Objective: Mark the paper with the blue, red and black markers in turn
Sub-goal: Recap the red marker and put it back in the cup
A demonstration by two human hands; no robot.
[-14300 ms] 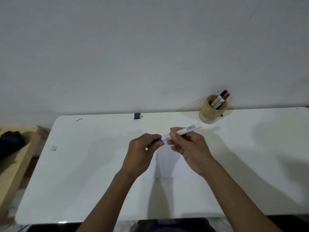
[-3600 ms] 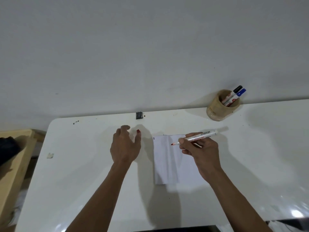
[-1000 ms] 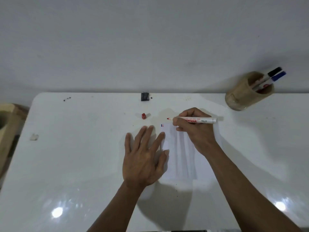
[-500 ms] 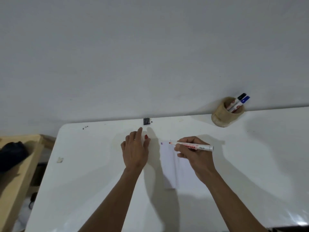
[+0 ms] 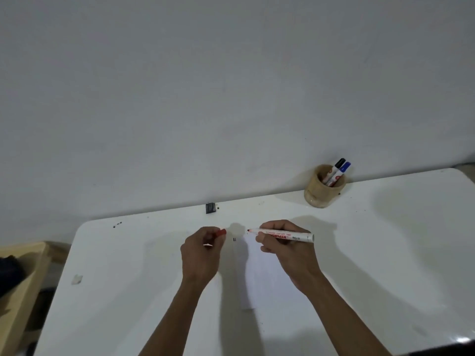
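Holding the red marker uncapped in your right hand, left hand pinching its red cap. Misaligning them while capping is risking ink on your fingers or the paper.

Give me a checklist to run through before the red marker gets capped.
1. Red cap held in left hand: ok.
2. Red marker gripped in right hand, tip bare and pointing at the cap: ok.
3. Tip lifted clear of the paper: ok.
4. Marks at the paper's top left corner: ok; red mark among them: cannot tell.
5. Black marker waiting in the cup beside the blue marker: ok.
6. Cap opening facing the tip: cannot tell.
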